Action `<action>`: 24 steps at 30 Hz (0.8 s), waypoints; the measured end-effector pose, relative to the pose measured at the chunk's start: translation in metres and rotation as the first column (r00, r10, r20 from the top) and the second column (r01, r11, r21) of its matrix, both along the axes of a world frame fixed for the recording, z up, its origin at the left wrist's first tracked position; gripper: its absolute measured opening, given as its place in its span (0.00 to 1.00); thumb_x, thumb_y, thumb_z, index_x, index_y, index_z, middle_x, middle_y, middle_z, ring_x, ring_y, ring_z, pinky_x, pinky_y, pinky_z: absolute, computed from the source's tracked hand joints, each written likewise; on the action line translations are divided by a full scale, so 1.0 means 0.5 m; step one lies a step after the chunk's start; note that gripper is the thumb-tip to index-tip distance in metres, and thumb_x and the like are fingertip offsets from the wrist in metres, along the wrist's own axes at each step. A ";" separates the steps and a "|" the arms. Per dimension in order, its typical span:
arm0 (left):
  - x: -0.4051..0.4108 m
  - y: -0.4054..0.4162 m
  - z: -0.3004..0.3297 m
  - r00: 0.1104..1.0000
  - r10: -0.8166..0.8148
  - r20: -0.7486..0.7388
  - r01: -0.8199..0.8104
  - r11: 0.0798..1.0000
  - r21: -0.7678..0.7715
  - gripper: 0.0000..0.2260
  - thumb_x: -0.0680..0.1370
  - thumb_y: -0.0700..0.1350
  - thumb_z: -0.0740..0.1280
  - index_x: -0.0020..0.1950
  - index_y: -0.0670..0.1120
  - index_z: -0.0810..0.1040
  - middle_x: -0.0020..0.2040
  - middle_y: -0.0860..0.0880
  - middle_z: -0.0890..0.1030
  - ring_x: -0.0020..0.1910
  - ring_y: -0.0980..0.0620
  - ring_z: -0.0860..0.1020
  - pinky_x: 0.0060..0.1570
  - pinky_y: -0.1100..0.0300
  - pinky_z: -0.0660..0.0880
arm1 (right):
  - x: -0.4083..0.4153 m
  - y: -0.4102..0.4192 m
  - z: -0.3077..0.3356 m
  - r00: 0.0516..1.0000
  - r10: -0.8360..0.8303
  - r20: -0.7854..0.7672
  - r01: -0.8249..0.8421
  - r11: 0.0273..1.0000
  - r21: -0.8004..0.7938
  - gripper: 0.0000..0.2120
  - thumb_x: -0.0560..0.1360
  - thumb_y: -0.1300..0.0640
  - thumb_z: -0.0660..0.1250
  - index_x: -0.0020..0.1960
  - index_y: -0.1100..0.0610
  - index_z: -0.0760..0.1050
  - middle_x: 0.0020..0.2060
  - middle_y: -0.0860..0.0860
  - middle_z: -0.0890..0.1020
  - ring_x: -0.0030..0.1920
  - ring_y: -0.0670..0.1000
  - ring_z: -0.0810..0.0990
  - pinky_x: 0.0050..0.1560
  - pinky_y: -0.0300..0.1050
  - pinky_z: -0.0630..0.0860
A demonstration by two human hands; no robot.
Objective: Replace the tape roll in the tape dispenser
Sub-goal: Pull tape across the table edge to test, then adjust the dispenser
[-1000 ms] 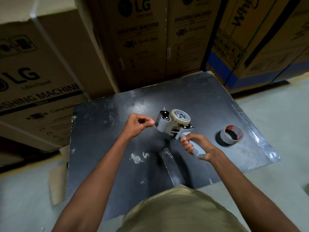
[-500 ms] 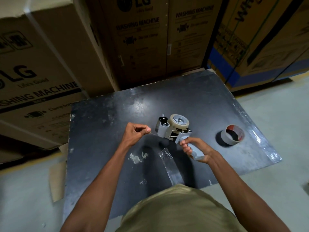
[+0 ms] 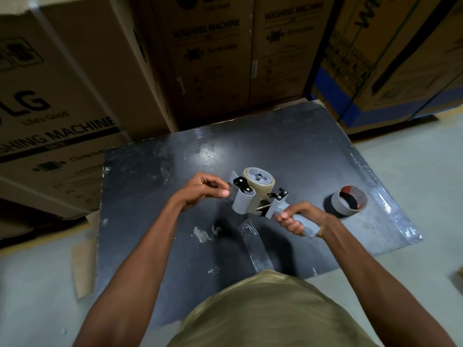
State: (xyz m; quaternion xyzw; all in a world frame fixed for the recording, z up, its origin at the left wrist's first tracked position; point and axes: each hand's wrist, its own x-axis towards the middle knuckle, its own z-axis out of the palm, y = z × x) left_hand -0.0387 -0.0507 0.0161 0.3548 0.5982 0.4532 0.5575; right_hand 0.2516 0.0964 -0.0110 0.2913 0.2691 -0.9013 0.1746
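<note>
The tape dispenser (image 3: 253,201) is held above the black board (image 3: 155,186) by its handle, gripped in the right hand (image 3: 299,217), with a tape roll (image 3: 259,182) seated on its hub. The tape end (image 3: 231,190) at its front is pinched by the left hand (image 3: 200,191). An empty core (image 3: 348,201) lies on the board to the right, with cardboard boxes (image 3: 62,83) stacked behind.

Tape dispenser (image 3: 255,196) above table (image 3: 150,176), spare roll (image 3: 347,201) on table at right, boxes (image 3: 213,58) behind.

A grey tape dispenser (image 3: 253,199) with black metal brackets carries a beige, semi-clear tape roll (image 3: 259,182). The table (image 3: 288,146) is glossy black, scuffed with whitish marks. A spent roll (image 3: 349,201) looks grey outside, possibly red inside. Brown cardboard boxes (image 3: 213,58) bear black print.
</note>
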 end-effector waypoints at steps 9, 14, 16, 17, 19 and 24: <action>-0.035 0.032 0.022 0.968 -0.194 0.158 0.221 0.960 -0.172 0.14 0.72 0.28 0.68 0.39 0.45 0.88 0.35 0.48 0.84 0.33 0.54 0.80 0.42 0.62 0.80 | -0.016 0.010 0.000 0.992 0.097 -0.079 -0.093 0.995 0.047 0.17 0.58 0.60 0.84 0.38 0.60 0.77 0.26 0.49 0.75 0.21 0.42 0.73 0.20 0.32 0.71; -0.039 0.046 0.013 0.969 -0.166 0.182 0.206 0.952 -0.225 0.07 0.69 0.34 0.72 0.41 0.44 0.88 0.38 0.46 0.85 0.37 0.53 0.81 0.40 0.63 0.79 | -0.018 0.022 -0.008 0.982 0.146 -0.116 -0.142 0.989 0.037 0.13 0.62 0.58 0.83 0.37 0.58 0.79 0.27 0.47 0.77 0.23 0.41 0.75 0.22 0.31 0.72; -0.041 0.048 0.010 0.974 -0.144 0.174 0.184 0.952 -0.246 0.05 0.67 0.37 0.73 0.40 0.45 0.88 0.39 0.47 0.85 0.39 0.52 0.82 0.41 0.63 0.79 | -0.017 0.027 -0.013 0.979 0.161 -0.124 -0.158 0.987 0.034 0.12 0.63 0.57 0.82 0.37 0.58 0.80 0.27 0.47 0.77 0.23 0.41 0.75 0.22 0.31 0.72; -0.043 0.049 0.008 0.976 -0.140 0.165 0.179 0.951 -0.253 0.05 0.67 0.37 0.74 0.40 0.45 0.88 0.40 0.47 0.85 0.39 0.52 0.82 0.41 0.63 0.80 | -0.016 0.029 -0.015 0.978 0.164 -0.128 -0.161 0.986 0.032 0.11 0.63 0.57 0.82 0.37 0.58 0.80 0.27 0.47 0.77 0.23 0.41 0.75 0.23 0.30 0.72; -0.046 0.047 0.003 0.978 -0.143 0.152 0.179 0.951 -0.253 0.06 0.68 0.38 0.74 0.43 0.45 0.88 0.43 0.46 0.86 0.41 0.53 0.82 0.42 0.63 0.80 | -0.014 0.029 -0.019 0.979 0.162 -0.128 -0.160 0.987 0.021 0.11 0.63 0.57 0.82 0.37 0.58 0.80 0.27 0.47 0.77 0.23 0.41 0.75 0.23 0.30 0.72; -0.052 0.032 -0.025 0.984 0.015 0.176 0.023 0.977 -0.213 0.14 0.69 0.46 0.76 0.53 0.44 0.86 0.49 0.45 0.86 0.44 0.53 0.84 0.44 0.63 0.81 | -0.017 0.027 -0.029 0.996 0.060 -0.063 -0.060 0.998 0.013 0.16 0.58 0.60 0.84 0.36 0.60 0.77 0.26 0.49 0.75 0.21 0.42 0.74 0.20 0.32 0.71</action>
